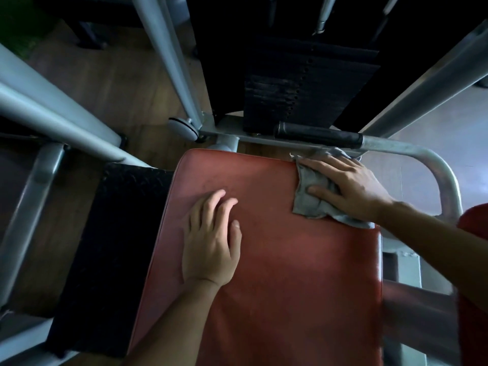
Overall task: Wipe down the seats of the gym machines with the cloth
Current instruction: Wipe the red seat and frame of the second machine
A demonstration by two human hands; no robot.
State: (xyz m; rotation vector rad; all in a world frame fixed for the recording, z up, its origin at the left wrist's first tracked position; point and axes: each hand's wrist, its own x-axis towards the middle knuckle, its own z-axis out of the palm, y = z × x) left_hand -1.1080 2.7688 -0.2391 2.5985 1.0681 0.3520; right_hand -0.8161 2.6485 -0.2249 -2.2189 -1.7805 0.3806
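A red padded seat point(285, 260) fills the middle of the head view. A grey cloth point(309, 204) lies on the seat's far right corner. My right hand point(351, 186) presses flat on the cloth with its fingers spread. My left hand point(211, 241) rests on the bare seat to the left of the cloth, fingers relaxed and holding nothing.
A grey metal handle bar point(412, 151) with a black grip point(317, 134) curves round the seat's far right side. Behind it stands a black weight stack point(303, 83). Grey frame tubes point(60, 114) and a black step plate point(105, 247) lie to the left, over wooden floor.
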